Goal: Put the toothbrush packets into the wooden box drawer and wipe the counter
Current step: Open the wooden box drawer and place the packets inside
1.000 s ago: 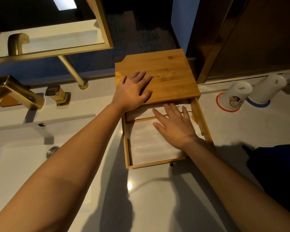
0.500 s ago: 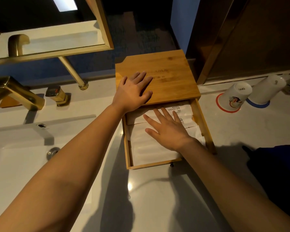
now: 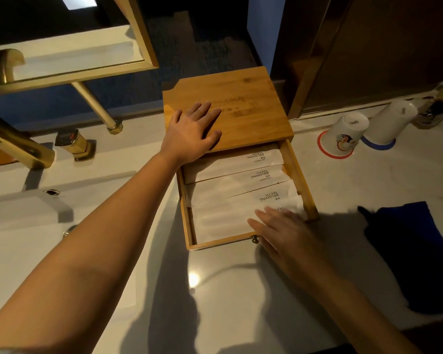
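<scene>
Counter [image 3: 241, 290]: four packets [image 3: 230, 180], two hands [image 3: 189, 134].

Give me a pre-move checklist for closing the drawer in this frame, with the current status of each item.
1. Toothbrush packets lie flat inside the drawer: ok.
2. No packet overhangs the drawer's front rail: ok; right side under the fingers, cannot tell.
3. Left hand braces the wooden box lid: ok.
4. Right hand clear of the drawer: not ok, fingertips rest on the front packet.
5. Knob reachable: ok.
6. Blue cloth at hand for wiping: ok, on the counter, right.
</scene>
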